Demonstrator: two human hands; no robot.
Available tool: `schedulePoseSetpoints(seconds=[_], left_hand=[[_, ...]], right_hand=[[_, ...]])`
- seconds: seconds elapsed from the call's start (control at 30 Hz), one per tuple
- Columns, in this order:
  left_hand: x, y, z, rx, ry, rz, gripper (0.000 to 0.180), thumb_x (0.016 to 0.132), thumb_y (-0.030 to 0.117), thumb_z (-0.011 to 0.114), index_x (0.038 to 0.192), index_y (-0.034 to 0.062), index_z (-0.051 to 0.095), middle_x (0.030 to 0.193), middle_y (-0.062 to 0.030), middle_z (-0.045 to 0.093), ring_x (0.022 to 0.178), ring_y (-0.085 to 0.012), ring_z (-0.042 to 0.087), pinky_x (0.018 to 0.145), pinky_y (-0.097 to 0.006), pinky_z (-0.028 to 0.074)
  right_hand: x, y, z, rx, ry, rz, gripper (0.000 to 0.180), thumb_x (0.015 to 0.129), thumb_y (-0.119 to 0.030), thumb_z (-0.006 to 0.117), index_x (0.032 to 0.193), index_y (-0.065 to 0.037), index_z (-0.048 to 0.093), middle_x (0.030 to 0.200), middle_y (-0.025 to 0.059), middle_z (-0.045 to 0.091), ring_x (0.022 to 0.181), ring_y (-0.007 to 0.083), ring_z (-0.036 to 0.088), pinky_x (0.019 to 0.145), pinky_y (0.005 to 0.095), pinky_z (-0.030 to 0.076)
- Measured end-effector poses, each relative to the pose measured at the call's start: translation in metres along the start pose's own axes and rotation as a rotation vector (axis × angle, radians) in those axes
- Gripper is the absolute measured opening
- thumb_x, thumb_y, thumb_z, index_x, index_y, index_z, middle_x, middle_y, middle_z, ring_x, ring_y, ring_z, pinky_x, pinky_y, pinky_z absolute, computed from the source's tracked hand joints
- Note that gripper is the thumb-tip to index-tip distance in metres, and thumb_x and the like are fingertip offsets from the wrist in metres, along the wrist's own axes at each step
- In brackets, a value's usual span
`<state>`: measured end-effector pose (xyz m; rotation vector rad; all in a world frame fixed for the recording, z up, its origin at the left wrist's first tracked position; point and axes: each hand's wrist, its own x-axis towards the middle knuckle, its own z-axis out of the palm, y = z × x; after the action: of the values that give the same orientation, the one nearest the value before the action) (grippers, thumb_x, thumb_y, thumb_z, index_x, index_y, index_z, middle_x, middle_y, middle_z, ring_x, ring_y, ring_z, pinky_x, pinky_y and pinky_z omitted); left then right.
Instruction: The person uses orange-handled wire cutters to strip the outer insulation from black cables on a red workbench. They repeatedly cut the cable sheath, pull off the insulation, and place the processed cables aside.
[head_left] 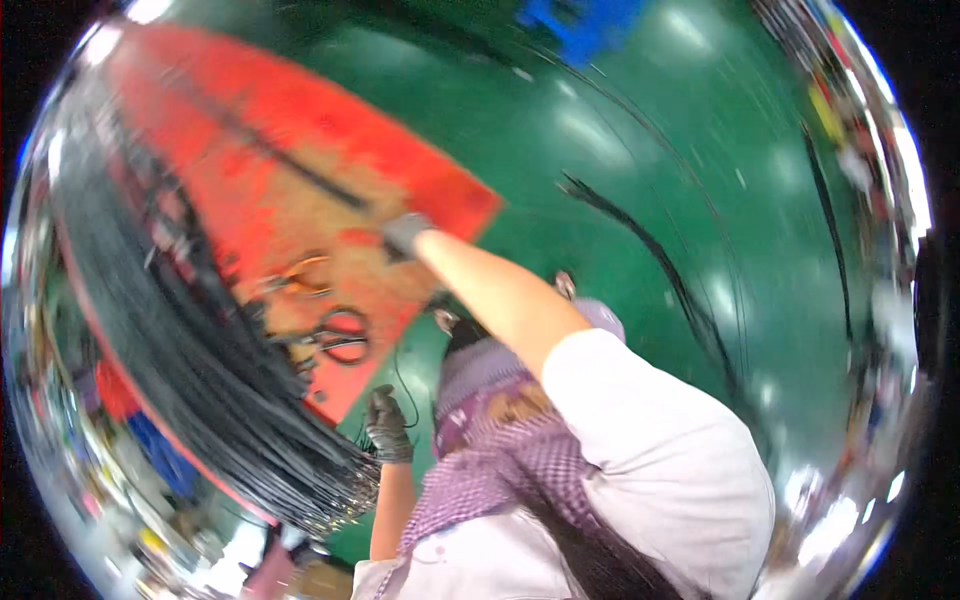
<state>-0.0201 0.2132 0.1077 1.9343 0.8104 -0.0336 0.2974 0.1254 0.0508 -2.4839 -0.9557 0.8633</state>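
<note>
My left hand (388,425), in a grey glove, is beside the table's near edge, next to the stripped-looking ends of a thick bundle of black cables (230,370). Its fingers look curled together; what they hold, if anything, I cannot make out. A thin black wire loops close by it. My right hand (406,236), also gloved, reaches across the worn red table (455,200), smeared by motion. Just beyond its fingers a long black strip (310,175), perhaps a cable, stretches away over the tabletop; whether the hand grips it is unclear.
Scissors with dark handles (343,336) and an orange-handled tool (300,275) lie on the table beside the bundle. Black cables (650,240) trail over the green floor (600,130) to the right. Something blue (580,25) stands at the far side.
</note>
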Motion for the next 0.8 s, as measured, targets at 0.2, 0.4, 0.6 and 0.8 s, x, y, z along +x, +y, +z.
schedulePoseSetpoints(seconds=[0.2,0.4,0.6,0.8], left_hand=[[-0.033,0.103,0.104,-0.381,-0.290,-0.363,0.023,0.084,0.020,0.044,0.102,0.0062,0.048,0.064,0.0022,0.047,0.048,-0.0048,0.035,0.042,-0.019,0.029],[-0.077,0.202,0.262,-0.286,-0.391,-0.210,0.021,0.084,0.016,0.045,0.103,0.0080,0.048,0.072,0.0006,0.051,0.058,-0.0064,0.044,0.051,-0.020,0.036],[-0.049,0.253,0.330,0.276,-0.436,0.438,0.017,0.083,0.012,0.044,0.098,0.0056,0.048,0.080,-0.0014,0.052,0.072,-0.0101,0.049,0.063,-0.022,0.040],[-0.035,0.316,0.368,0.379,-0.232,0.378,0.015,0.083,0.013,0.044,0.090,0.0024,0.051,0.082,-0.0032,0.053,0.072,-0.0114,0.048,0.064,-0.025,0.042]], right_hand=[[-0.199,0.098,0.089,0.397,0.392,-0.083,0.016,0.065,-0.017,0.052,0.079,-0.008,0.054,0.079,0.0096,0.056,0.073,0.0292,0.055,0.059,0.0368,0.046],[-0.462,0.275,0.179,0.669,0.326,0.539,0.034,0.078,-0.030,0.039,0.098,-0.005,0.050,0.102,0.0170,0.050,0.091,0.0312,0.049,0.079,0.0377,0.039],[-0.612,0.321,0.176,0.605,-0.173,0.872,0.046,0.078,-0.042,0.039,0.099,-0.003,0.053,0.097,0.0175,0.053,0.093,0.0298,0.051,0.081,0.0372,0.039],[-0.615,0.389,0.232,0.672,-0.352,0.561,0.045,0.077,-0.040,0.040,0.090,-0.001,0.057,0.093,0.0195,0.055,0.086,0.0325,0.053,0.078,0.0385,0.040]])
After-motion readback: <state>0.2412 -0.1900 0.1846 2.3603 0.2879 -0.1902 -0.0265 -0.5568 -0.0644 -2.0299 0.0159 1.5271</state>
